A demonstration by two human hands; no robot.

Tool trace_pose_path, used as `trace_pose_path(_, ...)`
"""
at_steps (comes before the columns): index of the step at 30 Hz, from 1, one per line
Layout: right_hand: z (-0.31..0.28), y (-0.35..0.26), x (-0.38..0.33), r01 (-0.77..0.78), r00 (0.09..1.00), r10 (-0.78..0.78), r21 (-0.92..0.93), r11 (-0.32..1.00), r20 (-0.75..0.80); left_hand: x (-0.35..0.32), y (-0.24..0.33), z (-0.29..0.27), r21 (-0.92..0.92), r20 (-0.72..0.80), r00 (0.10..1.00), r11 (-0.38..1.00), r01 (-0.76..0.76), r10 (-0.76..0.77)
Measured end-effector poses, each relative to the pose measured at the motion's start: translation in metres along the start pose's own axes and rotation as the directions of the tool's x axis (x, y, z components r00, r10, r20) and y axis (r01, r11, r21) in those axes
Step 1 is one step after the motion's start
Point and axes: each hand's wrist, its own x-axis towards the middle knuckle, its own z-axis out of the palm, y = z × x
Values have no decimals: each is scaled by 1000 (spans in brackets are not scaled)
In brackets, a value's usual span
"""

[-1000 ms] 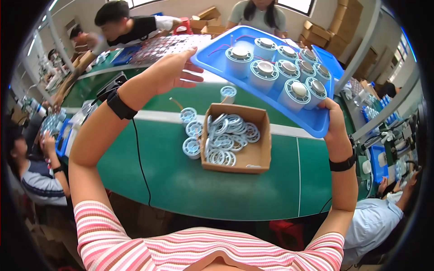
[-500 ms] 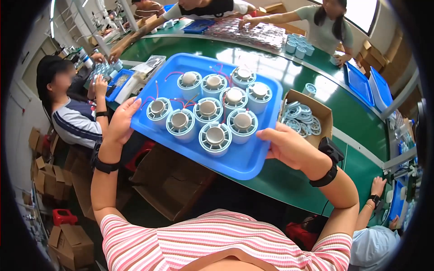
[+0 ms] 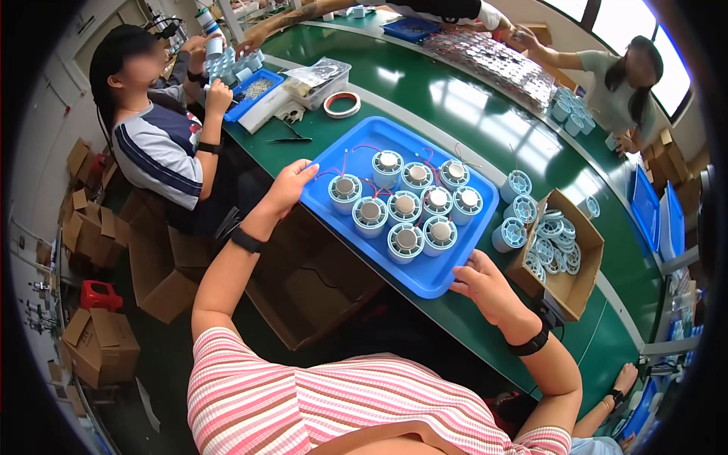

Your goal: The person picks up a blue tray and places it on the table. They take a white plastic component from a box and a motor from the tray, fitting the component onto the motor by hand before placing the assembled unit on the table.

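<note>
A blue plastic tray (image 3: 425,282) is held between my two hands at the near edge of the green table. Several light-blue cylindrical housings (image 3: 406,241) stand upright in it, with round silver discs in their slotted tops and thin red wires trailing between them. My left hand (image 3: 287,189) grips the tray's left corner, thumb over the rim. At the near right corner, my right hand (image 3: 489,287) pinches the rim, its fingers partly under the tray. Whether the tray's underside touches the table is hidden.
Right of the tray, a cardboard box (image 3: 588,284) holds light-blue slotted rings (image 3: 557,241), with three housings (image 3: 509,233) beside it. Beyond my left hand lie black tweezers (image 3: 290,139), a tape roll (image 3: 342,105) and a clear bin (image 3: 322,83). A co-worker (image 3: 163,144) sits at left.
The tray, in both hands, has moved farther from my body and over the table edge. My view has shifted left, and the three housings by the box have come into sight.
</note>
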Motion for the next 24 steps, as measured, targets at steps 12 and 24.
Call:
trace_pose_path(12, -28, 1, -9, 148, 989, -149, -86, 985, -6, 90, -22, 23, 601, -280, 860, 776, -190, 427)
trace_pose_path(24, -231, -111, -34, -55, 767, -507, -827, 559, -394, 122, -43, -24, 532, -321, 859, 827, -184, 398)
